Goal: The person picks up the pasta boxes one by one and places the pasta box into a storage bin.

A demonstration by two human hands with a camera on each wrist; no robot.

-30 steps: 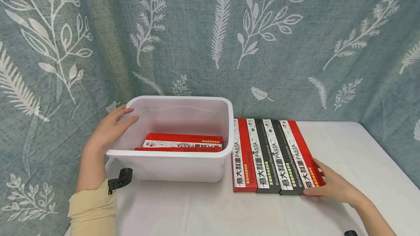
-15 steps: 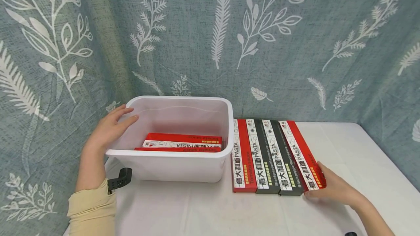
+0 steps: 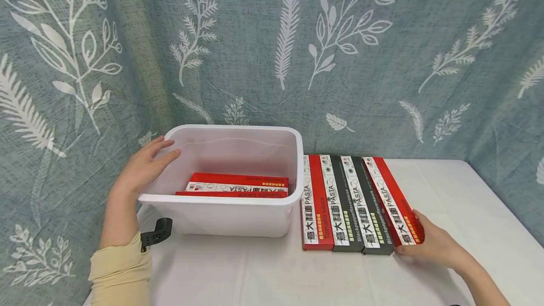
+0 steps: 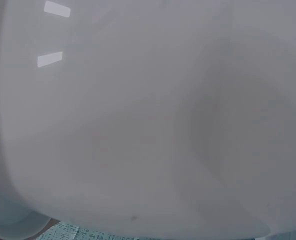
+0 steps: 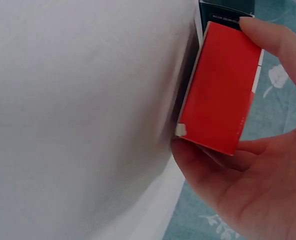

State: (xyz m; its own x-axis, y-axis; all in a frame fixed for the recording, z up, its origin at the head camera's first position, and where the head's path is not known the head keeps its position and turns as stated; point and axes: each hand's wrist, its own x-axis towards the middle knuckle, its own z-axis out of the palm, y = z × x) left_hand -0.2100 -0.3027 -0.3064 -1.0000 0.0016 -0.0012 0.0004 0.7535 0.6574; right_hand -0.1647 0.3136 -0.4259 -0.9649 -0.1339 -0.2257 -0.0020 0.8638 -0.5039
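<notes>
My right hand (image 3: pixel 435 244) grips the near end of a red tomato sauce pasta box (image 3: pixel 393 202) at the right end of a row. In the right wrist view, thumb and fingers clasp opposite sides of the box's red end (image 5: pixel 220 90). That box stands tilted, its near end angled away from the black pepper pasta box (image 3: pixel 369 207) beside it. Over the left rim of a white plastic bin (image 3: pixel 221 214) lies my left hand (image 3: pixel 142 166), fingers extended and relaxed. Red pasta boxes (image 3: pixel 238 180) lie inside the bin. The left wrist view is filled by the bin's wall (image 4: pixel 138 125).
Left of the held box, another black pepper box (image 3: pixel 342 207) and a red tomato sauce box (image 3: pixel 316 202) lie side by side, close to the bin's right wall. A white cloth (image 3: pixel 272 273) covers the table. A patterned blue-green curtain (image 3: pixel 255 60) hangs behind.
My right hand has tipped the near end of the end red box and shifted it slightly right, opening a gap from the black box. My left hand stays at the bin rim.
</notes>
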